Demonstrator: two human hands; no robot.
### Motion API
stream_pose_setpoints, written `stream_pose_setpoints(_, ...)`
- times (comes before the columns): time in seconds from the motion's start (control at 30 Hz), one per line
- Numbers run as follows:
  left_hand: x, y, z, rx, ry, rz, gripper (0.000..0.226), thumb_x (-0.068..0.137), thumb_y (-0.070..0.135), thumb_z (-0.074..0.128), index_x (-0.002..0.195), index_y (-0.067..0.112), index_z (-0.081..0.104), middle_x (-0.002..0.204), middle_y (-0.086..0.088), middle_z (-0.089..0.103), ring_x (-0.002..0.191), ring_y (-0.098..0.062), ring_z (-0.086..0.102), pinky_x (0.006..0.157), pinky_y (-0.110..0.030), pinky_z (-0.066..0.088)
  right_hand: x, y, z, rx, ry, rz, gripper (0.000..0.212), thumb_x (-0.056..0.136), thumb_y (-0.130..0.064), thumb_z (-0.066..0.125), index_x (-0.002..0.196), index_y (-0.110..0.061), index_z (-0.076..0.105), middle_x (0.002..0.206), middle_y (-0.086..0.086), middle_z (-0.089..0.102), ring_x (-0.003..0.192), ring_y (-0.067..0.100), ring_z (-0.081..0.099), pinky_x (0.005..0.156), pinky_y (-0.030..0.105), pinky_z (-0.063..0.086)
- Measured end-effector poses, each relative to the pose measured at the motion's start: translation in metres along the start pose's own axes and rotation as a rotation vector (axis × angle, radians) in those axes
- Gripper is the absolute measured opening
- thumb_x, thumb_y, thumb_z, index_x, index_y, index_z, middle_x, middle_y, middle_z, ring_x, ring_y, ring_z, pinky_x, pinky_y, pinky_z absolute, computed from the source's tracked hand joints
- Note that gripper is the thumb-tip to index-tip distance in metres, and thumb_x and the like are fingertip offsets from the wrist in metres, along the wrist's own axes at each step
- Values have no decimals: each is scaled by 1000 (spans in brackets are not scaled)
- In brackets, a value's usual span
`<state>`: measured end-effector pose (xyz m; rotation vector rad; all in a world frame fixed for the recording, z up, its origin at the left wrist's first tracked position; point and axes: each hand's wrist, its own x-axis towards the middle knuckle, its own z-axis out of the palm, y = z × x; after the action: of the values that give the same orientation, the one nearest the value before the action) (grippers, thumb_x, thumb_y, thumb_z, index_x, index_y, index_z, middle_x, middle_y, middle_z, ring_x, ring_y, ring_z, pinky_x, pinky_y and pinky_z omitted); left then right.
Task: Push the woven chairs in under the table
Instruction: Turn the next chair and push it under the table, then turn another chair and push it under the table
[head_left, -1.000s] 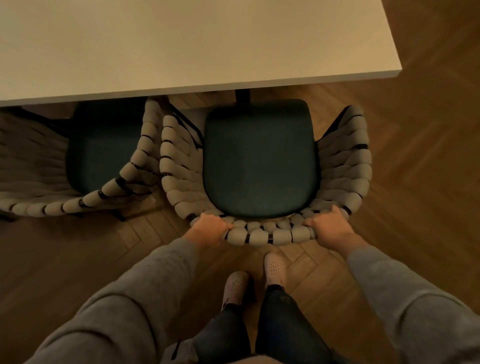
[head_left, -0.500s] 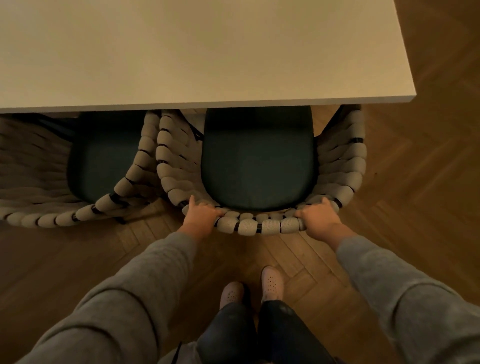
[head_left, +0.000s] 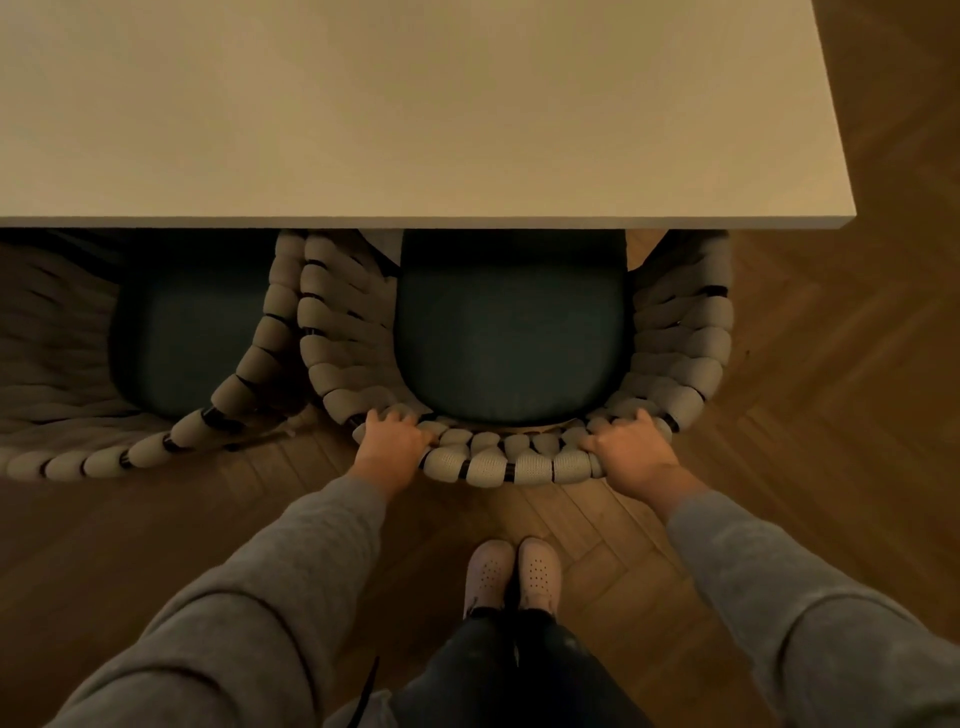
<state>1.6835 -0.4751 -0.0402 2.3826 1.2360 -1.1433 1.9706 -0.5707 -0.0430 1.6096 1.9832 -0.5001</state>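
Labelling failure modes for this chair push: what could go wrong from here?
1. The held chair has its woven arm right beside the left chair, perhaps touching it; pushing on may snag or shove that one.
2. The left hand and right hand grip its backrest rim; a full push could pinch fingers against the table edge.

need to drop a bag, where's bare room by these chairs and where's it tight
Bare: the table top and the floor right of the held chair. Tight: between it and the left chair, their arms close together. The left hand and right hand grip the held chair's backrest.
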Motion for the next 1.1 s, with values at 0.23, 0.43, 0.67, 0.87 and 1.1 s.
stream_pose_setpoints(0.23,0,1,-1,38,7,9,54,93,29,59,143,35,40,144,-4,44,134,-28,36,111,-56,23,1,-2,0,-9,-36,17,41,91,-23,54,131,-34,49,124,-2,56,116,21,53,100,45,32)
stream_pose_setpoints(0.43,-5,0,-13,-55,-111,47,97,78,71,58,154,30,13,156,-8,29,143,-33,25,114,-64,7,-7,4,-3,155,-65,-22,78,83,-51,64,149,-34,27,140,1,46,132,25,41,113,48,23)
stream_pose_setpoints(0.67,-4,66,-51,-495,-56,125,93,83,76,42,155,30,5,158,-9,24,144,-28,22,120,-48,14,-32,63,-30,545,225,30,86,87,-63,55,154,-31,13,149,5,39,137,24,35,113,40,30)
stream_pose_setpoints(0.87,38,160,-140,-448,462,135,79,93,55,51,155,20,16,159,-10,19,148,-26,10,120,-46,8,-37,174,-51,512,473,92,81,88,-47,62,154,-26,18,151,7,34,140,25,31,115,41,27)
stream_pose_setpoints(1.1,80,284,-255,-521,795,-28,72,90,40,60,150,12,32,158,-21,15,147,-36,10,118,-54,4,-58,346,-66,326,458,18,78,88,-42,65,152,-23,25,154,11,29,142,28,27,116,42,22)
